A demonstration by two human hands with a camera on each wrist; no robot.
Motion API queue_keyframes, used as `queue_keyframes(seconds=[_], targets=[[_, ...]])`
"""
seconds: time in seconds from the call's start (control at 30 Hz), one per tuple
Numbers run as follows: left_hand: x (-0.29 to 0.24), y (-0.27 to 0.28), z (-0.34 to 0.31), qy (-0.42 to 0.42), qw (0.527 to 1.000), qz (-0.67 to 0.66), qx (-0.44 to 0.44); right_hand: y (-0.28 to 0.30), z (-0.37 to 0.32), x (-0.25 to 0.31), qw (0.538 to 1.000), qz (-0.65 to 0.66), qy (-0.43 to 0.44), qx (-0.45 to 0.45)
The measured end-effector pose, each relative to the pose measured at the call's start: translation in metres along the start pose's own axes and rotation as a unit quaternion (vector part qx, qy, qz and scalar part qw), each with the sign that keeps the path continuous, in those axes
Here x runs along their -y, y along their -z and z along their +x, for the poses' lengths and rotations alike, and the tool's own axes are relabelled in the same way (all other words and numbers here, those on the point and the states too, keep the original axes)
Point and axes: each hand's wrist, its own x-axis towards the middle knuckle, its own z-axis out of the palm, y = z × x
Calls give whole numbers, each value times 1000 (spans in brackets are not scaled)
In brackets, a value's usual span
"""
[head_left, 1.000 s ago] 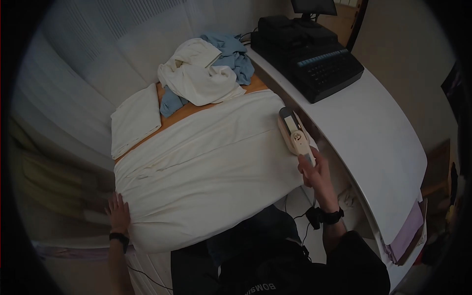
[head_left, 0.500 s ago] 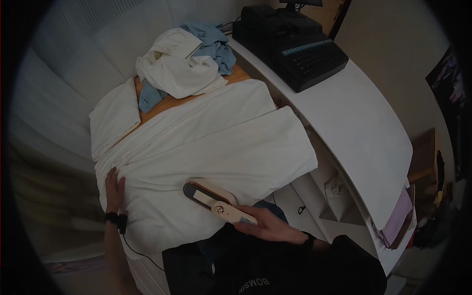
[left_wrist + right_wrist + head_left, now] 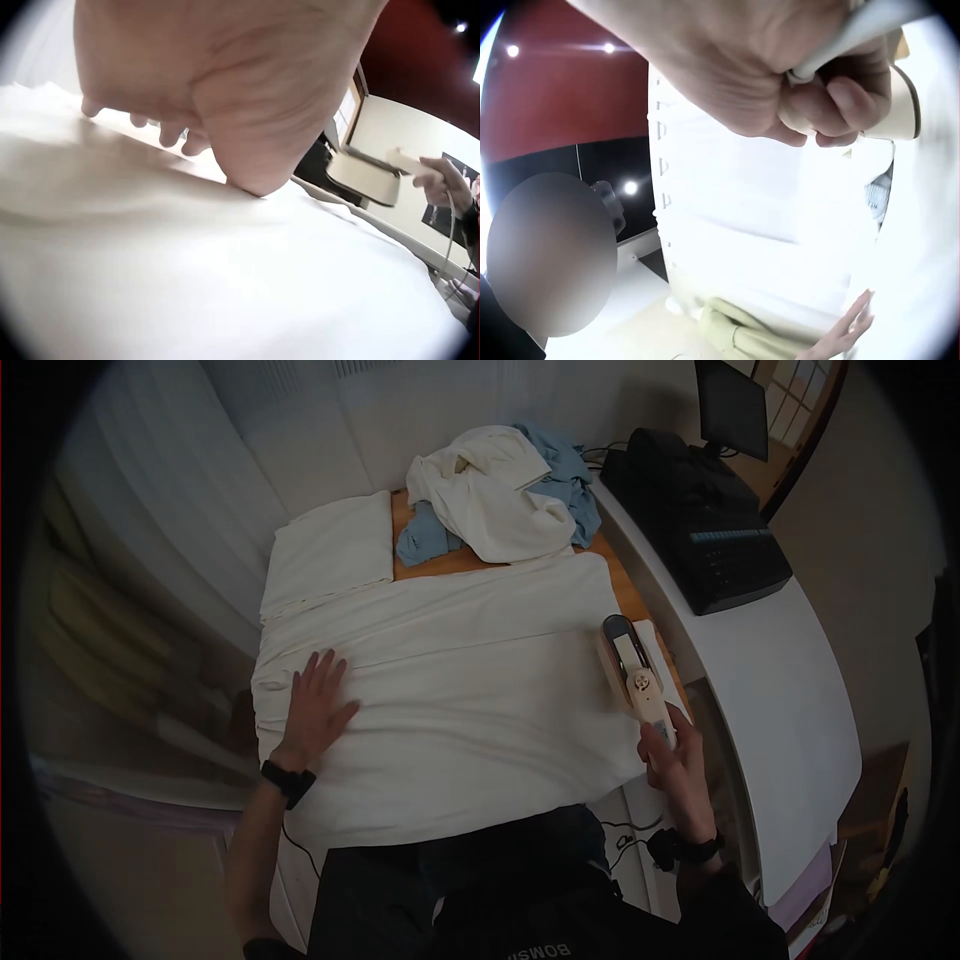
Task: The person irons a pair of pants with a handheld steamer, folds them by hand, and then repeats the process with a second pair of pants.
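Observation:
A white cloth [image 3: 470, 730] is spread in layers over the board, with soft creases near its left side. My left hand [image 3: 318, 705] rests on the cloth's left part, fingers straight and spread; the left wrist view shows its palm [image 3: 217, 82] close over the fabric. In my right hand [image 3: 682, 765] I grip the handle of a cream handheld iron [image 3: 630, 655] at the cloth's right edge. Seen from the left wrist, the iron [image 3: 367, 176] is raised above the cloth, its flat plate tilted. A cord [image 3: 862, 34] leaves the handle's end.
A folded white cloth [image 3: 335, 545] lies at the back left of the wooden board [image 3: 440, 565]. Beside it are a crumpled white cloth [image 3: 490, 490] and a blue one [image 3: 570, 475]. To the right, a curved white counter [image 3: 790, 710] carries a black keyboard machine [image 3: 725, 545].
The iron went from the right edge to the cloth's near middle, then back to the right edge. My left hand moved from the left edge inward onto the cloth, fingers spreading.

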Motion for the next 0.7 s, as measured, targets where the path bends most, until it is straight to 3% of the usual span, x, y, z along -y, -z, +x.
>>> queue_keyframes(seconds=[0.07,0.13,0.2,0.37,0.47,0.57,0.7], targets=[[-38,-19,15,-23,993,-54,100,-25,16,22,994,35,4,105],[-83,-42,16,-62,993,-16,97,-58,38,34,977,72,1,201],[-115,-29,8,-111,982,-57,141,-101,54,43,960,60,33,272],[-130,-26,-27,-127,980,-60,138,-198,90,15,940,38,46,337],[-124,-27,-46,-146,979,-67,128,-200,91,6,936,71,11,344],[-126,-19,-52,-141,979,-70,132,-161,99,0,944,95,13,316],[-126,-26,-53,-139,981,-70,117,-82,114,-6,978,94,39,185]])
